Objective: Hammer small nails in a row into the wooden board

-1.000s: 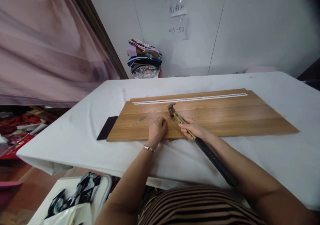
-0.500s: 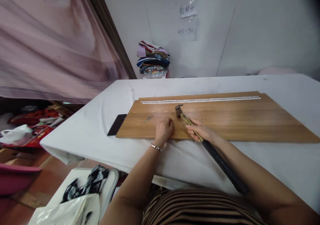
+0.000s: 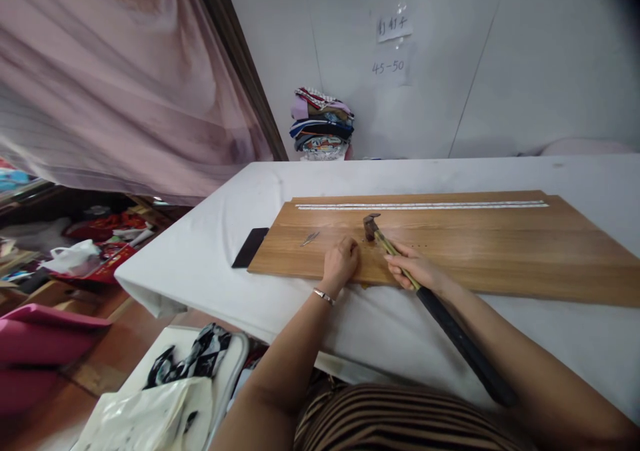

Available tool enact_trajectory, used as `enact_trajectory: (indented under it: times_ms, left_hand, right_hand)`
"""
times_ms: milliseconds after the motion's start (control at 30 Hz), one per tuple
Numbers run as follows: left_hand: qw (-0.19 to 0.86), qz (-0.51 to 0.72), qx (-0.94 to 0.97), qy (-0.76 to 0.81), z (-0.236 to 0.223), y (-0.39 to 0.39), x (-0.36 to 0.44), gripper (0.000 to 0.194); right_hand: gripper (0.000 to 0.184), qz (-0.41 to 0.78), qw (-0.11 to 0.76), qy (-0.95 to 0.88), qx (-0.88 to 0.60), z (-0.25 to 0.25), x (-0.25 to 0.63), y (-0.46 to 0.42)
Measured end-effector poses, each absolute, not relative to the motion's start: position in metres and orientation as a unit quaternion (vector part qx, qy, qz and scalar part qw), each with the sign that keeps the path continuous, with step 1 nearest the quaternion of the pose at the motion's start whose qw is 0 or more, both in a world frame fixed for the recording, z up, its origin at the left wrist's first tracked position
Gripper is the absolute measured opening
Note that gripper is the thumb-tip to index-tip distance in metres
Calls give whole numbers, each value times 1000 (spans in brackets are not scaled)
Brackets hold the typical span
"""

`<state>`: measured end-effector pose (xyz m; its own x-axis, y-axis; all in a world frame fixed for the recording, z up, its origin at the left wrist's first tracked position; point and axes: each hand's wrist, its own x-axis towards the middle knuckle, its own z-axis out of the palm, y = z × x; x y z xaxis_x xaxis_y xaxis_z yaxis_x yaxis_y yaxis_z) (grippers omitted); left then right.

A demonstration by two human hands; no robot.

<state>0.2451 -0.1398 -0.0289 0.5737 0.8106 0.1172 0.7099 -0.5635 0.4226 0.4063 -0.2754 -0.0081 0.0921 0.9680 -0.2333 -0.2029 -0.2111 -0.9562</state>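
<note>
My right hand (image 3: 411, 265) grips a claw hammer (image 3: 455, 334) partway up its handle, with the black grip end running back beneath my forearm. The rusty hammer head is low over the wooden board (image 3: 490, 251), just right of my left hand (image 3: 341, 263). That left hand rests on the board near its front edge, fingers curled and pressed together. Whatever is between those fingertips is hidden or too small to name. To its left lies a small bunch of nails (image 3: 311, 238). Several tiny dark dots mark the board right of the hammer head.
Two white measuring strips (image 3: 420, 205) lie along the board's far side. A dark flat object (image 3: 251, 247) sits by its left end on the white-covered table (image 3: 195, 237). Folded cloths (image 3: 323, 123) are stacked by the wall. Below stands a chair (image 3: 220, 364) with bags on it.
The camera view has turned slightly left, so everything appears shifted to the right. Both hands and the hammer keep nearly the same place over the board.
</note>
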Motion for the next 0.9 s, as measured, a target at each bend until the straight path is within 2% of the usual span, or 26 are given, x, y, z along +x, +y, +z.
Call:
enact_trajectory:
  times_ms: [700, 900]
  left_hand:
    - [181, 145, 867, 442, -26, -140, 246, 19]
    - [229, 193, 850, 434, -27, -136, 243, 17]
  right_hand:
    - [68, 568, 521, -352, -532, -4, 405, -274]
    - [68, 573, 526, -346, -525, -3, 404, -275]
